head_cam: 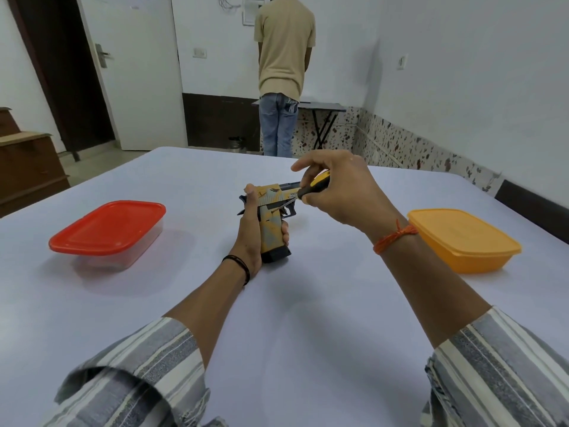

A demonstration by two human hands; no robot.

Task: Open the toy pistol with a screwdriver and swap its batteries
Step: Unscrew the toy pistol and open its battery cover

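A yellow and grey toy pistol (pixel 271 208) with a black magazine base stands over the middle of the table. My left hand (pixel 251 232) grips its handle, thumb up along the rear of the slide. My right hand (pixel 335 192) holds a screwdriver (pixel 311 189) with a black and yellow handle. Its thin shaft slants down to the left, and the tip touches the pistol's side just above the grip, near the trigger. The barrel end is hidden behind my right hand.
A clear box with a red lid (pixel 107 226) sits on the white table (pixel 277 318) to the left. An orange lidded box (pixel 462 238) sits to the right. A person (pixel 283 72) stands beyond the table, back turned, at a small folding table.
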